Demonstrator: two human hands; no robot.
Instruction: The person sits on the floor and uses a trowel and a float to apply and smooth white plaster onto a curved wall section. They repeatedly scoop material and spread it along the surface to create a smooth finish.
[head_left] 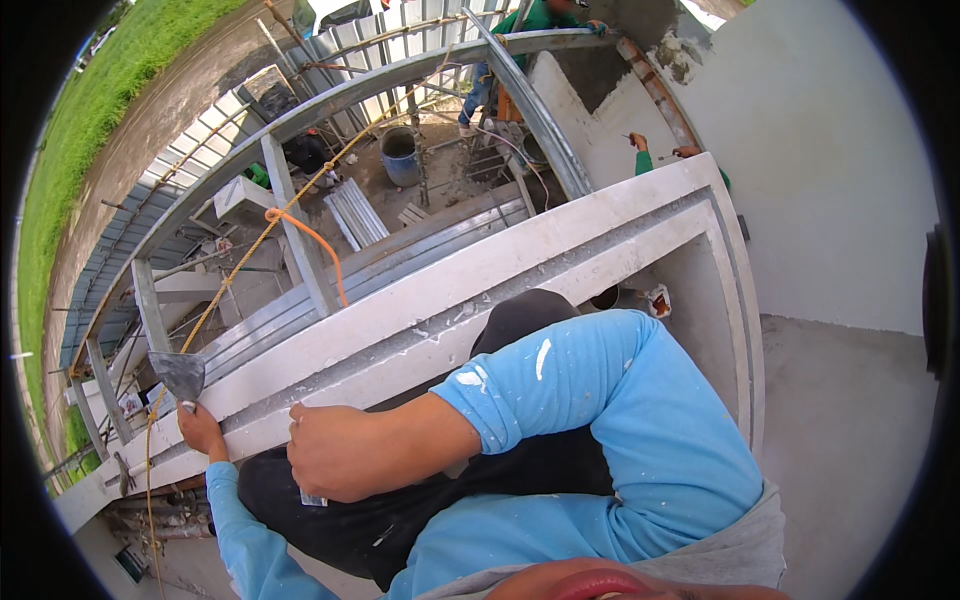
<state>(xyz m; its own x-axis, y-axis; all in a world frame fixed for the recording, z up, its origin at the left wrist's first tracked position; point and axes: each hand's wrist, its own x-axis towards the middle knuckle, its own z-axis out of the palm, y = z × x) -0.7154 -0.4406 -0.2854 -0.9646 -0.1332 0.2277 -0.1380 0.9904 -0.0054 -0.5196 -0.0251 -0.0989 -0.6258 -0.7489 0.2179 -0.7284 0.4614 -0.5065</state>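
My left hand [203, 432] is closed around the handle of a putty knife [180, 376], its wide grey blade pointing up beside a yellow rope [235, 270]. It is held at the white ledge [400, 300], which has a grey recessed groove along it. My right hand [345, 452] is curled into a fist above my dark trousers, close to the ledge's near edge. A small shiny edge [313, 498] shows beneath that fist; what it belongs to is hidden. White splashes mark my blue right sleeve [560, 370].
A curved metal frame [340, 100] with upright posts stands beyond the ledge, an orange hose [320, 240] hanging on it. Far below are a blue drum [400, 157] and metal sheets [355, 213]. A person in green [540, 18] and another's green-sleeved hand [638, 142] are across.
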